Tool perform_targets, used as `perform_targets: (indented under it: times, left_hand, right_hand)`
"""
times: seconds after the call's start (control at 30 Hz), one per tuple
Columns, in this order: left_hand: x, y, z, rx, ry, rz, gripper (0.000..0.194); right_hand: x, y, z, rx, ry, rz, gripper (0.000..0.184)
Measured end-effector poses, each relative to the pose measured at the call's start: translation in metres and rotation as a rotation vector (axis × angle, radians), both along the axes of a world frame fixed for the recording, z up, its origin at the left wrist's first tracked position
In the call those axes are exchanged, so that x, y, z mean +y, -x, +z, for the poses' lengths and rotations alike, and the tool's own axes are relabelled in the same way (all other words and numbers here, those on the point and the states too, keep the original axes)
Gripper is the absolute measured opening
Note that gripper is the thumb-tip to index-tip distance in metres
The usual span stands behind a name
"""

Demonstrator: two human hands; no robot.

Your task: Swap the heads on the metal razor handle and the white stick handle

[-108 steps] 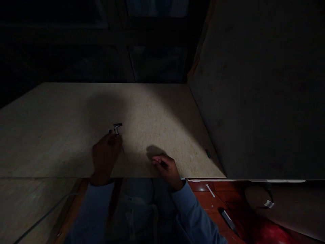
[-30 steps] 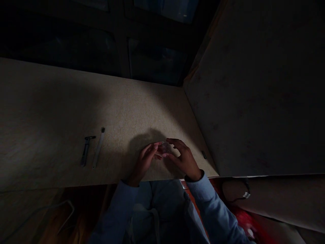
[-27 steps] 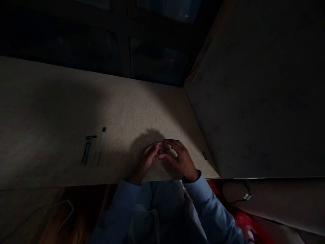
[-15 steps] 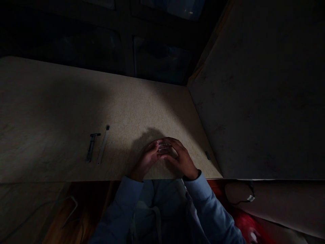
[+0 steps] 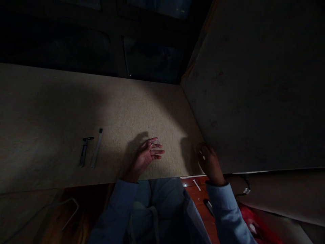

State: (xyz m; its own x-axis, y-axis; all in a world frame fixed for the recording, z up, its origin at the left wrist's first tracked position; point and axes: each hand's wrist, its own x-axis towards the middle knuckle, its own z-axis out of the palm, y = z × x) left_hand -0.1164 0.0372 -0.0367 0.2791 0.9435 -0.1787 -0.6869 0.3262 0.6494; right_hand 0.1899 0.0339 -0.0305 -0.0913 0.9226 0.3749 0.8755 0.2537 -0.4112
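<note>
My left hand (image 5: 143, 158) is palm up over the table near its front edge. A small clear, see-through piece (image 5: 154, 146), perhaps a plastic case or cap, rests between its thumb and fingers; the fingers show through it. My right hand (image 5: 209, 162) is down at the right end of the table, close to the wall. Its fingers are curled towards the thumb, over the spot where a small dark object lay. Whatever is in them is hidden by the hand and the dim light.
On the left of the table (image 5: 122, 112) lie a dark razor (image 5: 84, 152) and a light toothbrush (image 5: 96, 148) with a dark head, side by side. A wall (image 5: 254, 101) rises along the right side. A dark window frame (image 5: 115, 51) stands behind. Below are a reddish floor and a cable.
My right hand has left the clear piece and moved right to the table's end, covering the small dark object there. My left hand keeps the clear piece, its fingers now spread more.
</note>
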Motion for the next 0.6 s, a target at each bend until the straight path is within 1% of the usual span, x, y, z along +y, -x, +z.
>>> perform_targets:
  times: [0.13,0.23,0.4,0.6]
  left_hand:
    - [0.001,0.000,-0.001,0.010,0.000,0.001,0.048]
    - [0.001,0.001,-0.002,0.008,-0.004,0.004,0.047]
    - [0.001,0.001,-0.001,0.009,0.000,0.022,0.041]
    - [0.004,0.001,-0.008,0.016,0.012,0.020,0.043]
  right_hand:
    - [0.000,-0.009,-0.012,0.002,0.058,-0.016,0.044]
    - [0.001,-0.011,-0.015,0.033,0.071,0.009,0.045]
    - [0.000,-0.017,-0.012,0.086,0.090,0.075,0.041]
    - [0.001,-0.019,-0.004,0.065,0.164,0.078,0.041]
